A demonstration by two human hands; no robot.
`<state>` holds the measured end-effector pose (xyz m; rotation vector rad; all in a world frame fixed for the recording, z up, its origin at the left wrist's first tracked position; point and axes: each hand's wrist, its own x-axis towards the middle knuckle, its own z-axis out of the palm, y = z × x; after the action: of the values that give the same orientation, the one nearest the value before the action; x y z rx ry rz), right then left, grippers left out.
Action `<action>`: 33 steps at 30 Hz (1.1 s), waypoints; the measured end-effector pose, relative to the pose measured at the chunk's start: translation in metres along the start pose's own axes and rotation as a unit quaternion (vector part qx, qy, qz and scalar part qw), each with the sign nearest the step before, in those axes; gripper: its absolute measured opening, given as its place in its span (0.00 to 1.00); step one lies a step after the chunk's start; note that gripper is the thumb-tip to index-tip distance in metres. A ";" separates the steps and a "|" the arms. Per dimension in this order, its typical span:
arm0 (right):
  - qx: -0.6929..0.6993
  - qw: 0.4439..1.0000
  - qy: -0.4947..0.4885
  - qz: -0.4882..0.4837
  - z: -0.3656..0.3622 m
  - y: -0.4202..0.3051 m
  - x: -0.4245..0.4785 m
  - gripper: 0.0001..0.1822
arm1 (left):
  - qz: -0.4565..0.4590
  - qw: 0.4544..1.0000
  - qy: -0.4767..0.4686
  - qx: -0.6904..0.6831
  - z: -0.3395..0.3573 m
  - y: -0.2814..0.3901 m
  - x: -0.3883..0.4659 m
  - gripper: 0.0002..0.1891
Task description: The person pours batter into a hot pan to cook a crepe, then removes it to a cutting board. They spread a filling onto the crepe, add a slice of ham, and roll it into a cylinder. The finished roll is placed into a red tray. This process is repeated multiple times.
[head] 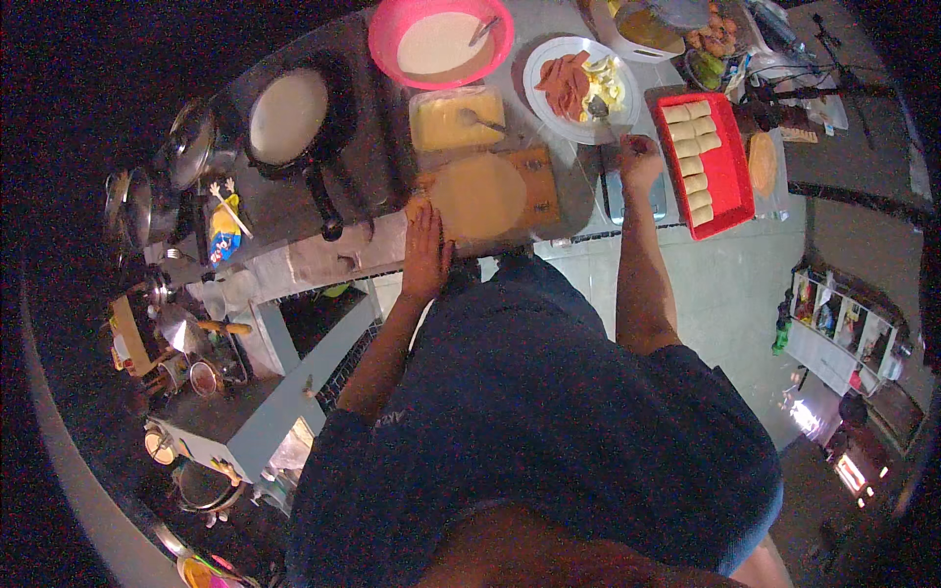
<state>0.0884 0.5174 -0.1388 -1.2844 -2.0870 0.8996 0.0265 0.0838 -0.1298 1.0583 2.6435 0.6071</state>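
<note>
A thin round crepe (pixel 479 195) lies flat on a wooden board (pixel 542 187) in front of me. My left hand (pixel 428 253) rests at the board's left side, fingers extended by the crepe's edge. To the right, my right hand (pixel 638 160) is closed around the handle of a spoon (pixel 598 110). The spoon's bowl sits on a white plate (pixel 539 126), among chopped egg pieces (pixel 609 79). Slices of reddish meat (pixel 564 84) cover the plate's left half. Behind the board, a rectangular container (pixel 419 136) holds a yellow mixture and a spoon.
A frying pan (pixel 323 195) holding a pale round layer stands left. A pink bowl (pixel 378 55) of batter is at the back. Several rolls lie in a red tray (pixel 728 187) at right. Beneath my right forearm is a pale blue flat object (pixel 650 202).
</note>
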 end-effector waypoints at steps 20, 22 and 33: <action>0.163 0.974 0.045 -0.152 0.032 -0.072 -0.048 0.10 | 0.068 0.995 0.054 -0.052 -0.029 0.004 -0.014 0.24; 0.246 0.959 0.122 -0.069 0.049 -0.055 -0.044 0.10 | -0.009 0.985 0.065 -0.161 -0.029 0.008 -0.017 0.21; 0.276 0.945 0.170 -0.033 0.070 -0.011 -0.031 0.11 | -0.119 0.952 0.120 -0.254 -0.045 0.015 -0.004 0.12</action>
<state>0.0447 0.4672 -0.1779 -0.9761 -1.4583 1.0490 0.0225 0.0780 -0.0829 0.5338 2.5261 1.3354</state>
